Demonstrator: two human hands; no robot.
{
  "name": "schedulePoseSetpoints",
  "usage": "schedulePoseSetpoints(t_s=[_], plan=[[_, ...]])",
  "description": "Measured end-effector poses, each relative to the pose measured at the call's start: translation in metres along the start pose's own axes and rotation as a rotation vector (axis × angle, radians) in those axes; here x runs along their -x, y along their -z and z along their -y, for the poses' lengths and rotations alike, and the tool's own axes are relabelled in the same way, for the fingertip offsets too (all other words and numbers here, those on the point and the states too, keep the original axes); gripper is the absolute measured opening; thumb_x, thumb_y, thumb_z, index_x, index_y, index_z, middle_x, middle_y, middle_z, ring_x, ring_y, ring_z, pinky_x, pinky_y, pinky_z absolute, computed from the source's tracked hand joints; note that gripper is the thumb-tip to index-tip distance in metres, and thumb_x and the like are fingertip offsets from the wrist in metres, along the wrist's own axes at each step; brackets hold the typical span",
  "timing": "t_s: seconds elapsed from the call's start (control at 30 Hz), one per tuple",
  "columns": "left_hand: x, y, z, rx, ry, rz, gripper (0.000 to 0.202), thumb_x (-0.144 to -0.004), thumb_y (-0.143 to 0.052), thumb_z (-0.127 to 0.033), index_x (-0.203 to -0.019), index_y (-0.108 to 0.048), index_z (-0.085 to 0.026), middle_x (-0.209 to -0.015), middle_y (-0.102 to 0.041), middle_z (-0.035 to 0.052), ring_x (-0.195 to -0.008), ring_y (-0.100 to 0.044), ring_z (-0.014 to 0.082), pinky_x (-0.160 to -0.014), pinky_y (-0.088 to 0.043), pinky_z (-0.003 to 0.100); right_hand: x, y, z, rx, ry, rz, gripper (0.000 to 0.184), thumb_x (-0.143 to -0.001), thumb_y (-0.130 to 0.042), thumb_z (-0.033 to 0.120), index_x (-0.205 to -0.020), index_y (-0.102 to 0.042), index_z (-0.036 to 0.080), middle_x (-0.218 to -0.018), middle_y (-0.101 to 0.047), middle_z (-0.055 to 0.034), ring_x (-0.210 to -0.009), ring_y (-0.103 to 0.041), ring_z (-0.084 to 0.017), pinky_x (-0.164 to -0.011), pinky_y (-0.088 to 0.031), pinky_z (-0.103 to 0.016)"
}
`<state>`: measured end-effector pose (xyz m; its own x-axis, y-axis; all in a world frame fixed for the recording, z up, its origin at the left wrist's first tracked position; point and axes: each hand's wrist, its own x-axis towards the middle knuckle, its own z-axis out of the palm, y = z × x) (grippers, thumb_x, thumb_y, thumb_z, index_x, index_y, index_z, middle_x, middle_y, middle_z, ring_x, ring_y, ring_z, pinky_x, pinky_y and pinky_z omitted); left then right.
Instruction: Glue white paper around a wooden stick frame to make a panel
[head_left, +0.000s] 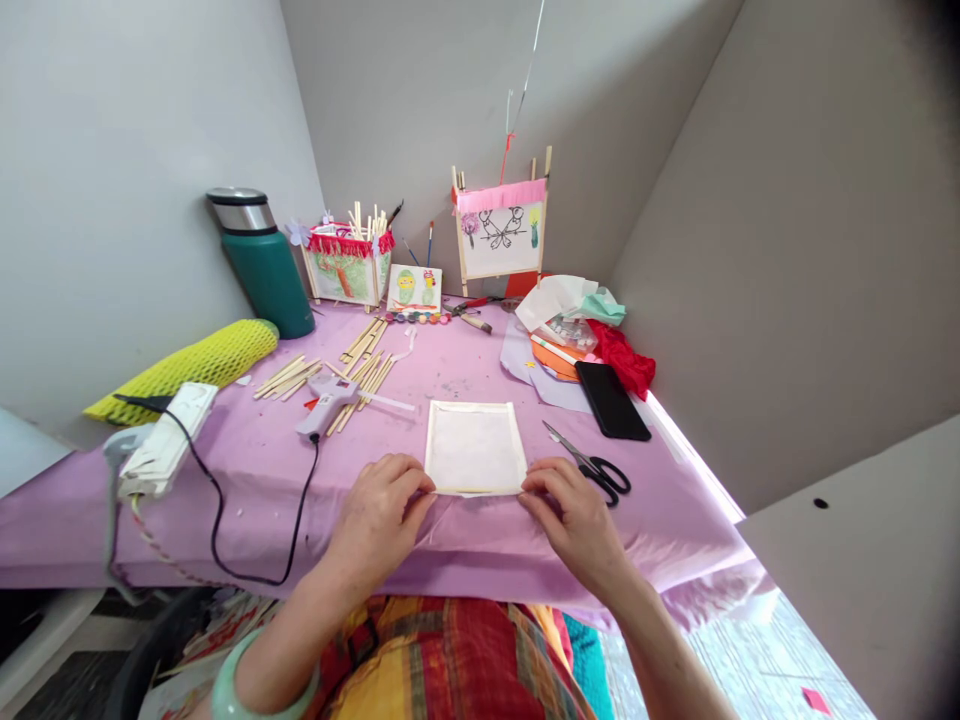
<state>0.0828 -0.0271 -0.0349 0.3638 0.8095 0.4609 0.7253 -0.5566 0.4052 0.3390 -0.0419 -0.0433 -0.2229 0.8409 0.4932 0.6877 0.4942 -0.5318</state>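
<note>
A square white paper panel (477,446) with a thin stick frame lies on the purple cloth near the front edge of the table. At its near left corner, my left hand (386,500) pinches the frame between thumb and fingers. My right hand (568,510) grips the near right corner the same way. Black-handled scissors (596,468) rest just beyond my right hand, blades pointing away to the left. A pale glue gun (328,402) lies to the left of the panel, its black cord trailing toward the front. Behind it are several loose wooden sticks (369,385).
A white power strip (171,440) and a yellow mesh sleeve (187,370) lie at the left. A green bottle (266,270) and a decorated paper box (349,270) stand behind. A black phone (611,400) and crumpled red material (621,355) are on the right. A picture lantern (501,235) hangs at the back.
</note>
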Motion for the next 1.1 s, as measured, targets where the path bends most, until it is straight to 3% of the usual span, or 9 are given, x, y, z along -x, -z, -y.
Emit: schedulePoseSetpoints(t_s=[0.23,0.5,0.73,0.9,1.0,1.1], plan=[[-0.005,0.002,-0.002,0.050,0.082,0.022,0.011,-0.086,-0.052,-0.018,-0.078,-0.060,-0.018,-0.085,-0.062,0.0047,-0.082,-0.057,0.0187,-0.075,-0.043,0.033,-0.004,-0.002,0.004,0.018,-0.009,0.006,0.011,-0.090,-0.048,0.016,-0.082,-0.054,0.021,-0.092,-0.058,-0.0064,-0.089,-0.054,-0.021,-0.078,-0.043,-0.035],[-0.019,0.007,-0.009,-0.041,0.199,0.113,0.017,-0.082,-0.050,-0.019,-0.069,-0.060,-0.018,-0.077,-0.063,0.0040,-0.069,-0.056,0.0167,-0.062,-0.039,0.030,-0.009,-0.003,0.011,0.121,-0.053,0.030,0.012,-0.090,-0.049,0.021,-0.078,-0.053,0.020,-0.085,-0.056,-0.0049,-0.081,-0.053,-0.019,-0.072,-0.041,-0.032],[-0.027,0.005,-0.013,-0.129,0.275,0.098,0.013,-0.073,-0.053,-0.018,-0.062,-0.061,-0.019,-0.067,-0.064,0.0029,-0.058,-0.056,0.0159,-0.053,-0.034,0.027,-0.017,-0.012,0.017,0.254,-0.182,-0.011,0.014,-0.082,-0.050,0.018,-0.068,-0.048,0.020,-0.074,-0.055,-0.0021,-0.066,-0.052,-0.016,-0.059,-0.035,-0.028],[-0.025,0.002,-0.011,-0.100,0.331,0.084,0.004,-0.075,-0.056,-0.020,-0.075,-0.060,-0.020,-0.067,-0.064,0.0015,-0.060,-0.057,0.0173,-0.054,-0.038,0.027,-0.023,-0.013,0.019,0.297,-0.246,0.018,0.015,-0.078,-0.052,0.017,-0.064,-0.048,0.020,-0.073,-0.056,-0.0017,-0.059,-0.051,-0.014,-0.054,-0.032,-0.027],[-0.015,-0.003,-0.015,-0.145,0.211,-0.105,0.006,-0.080,-0.055,-0.019,-0.084,-0.059,-0.018,-0.081,-0.064,0.0058,-0.077,-0.059,0.0214,-0.069,-0.045,0.034,-0.026,-0.013,0.020,0.327,-0.265,0.035,0.015,-0.076,-0.053,0.016,-0.063,-0.048,0.020,-0.072,-0.056,-0.0011,-0.060,-0.051,-0.014,-0.055,-0.031,-0.027],[-0.003,-0.015,-0.027,-0.119,-0.073,-0.220,0.014,-0.086,-0.048,-0.013,-0.090,-0.061,-0.017,-0.093,-0.064,0.0087,-0.089,-0.057,0.0222,-0.081,-0.046,0.038,-0.028,-0.013,0.020,0.342,-0.268,0.053,0.016,-0.076,-0.053,0.017,-0.062,-0.048,0.020,-0.070,-0.055,-0.0008,-0.060,-0.052,-0.014,-0.054,-0.030,-0.027]])
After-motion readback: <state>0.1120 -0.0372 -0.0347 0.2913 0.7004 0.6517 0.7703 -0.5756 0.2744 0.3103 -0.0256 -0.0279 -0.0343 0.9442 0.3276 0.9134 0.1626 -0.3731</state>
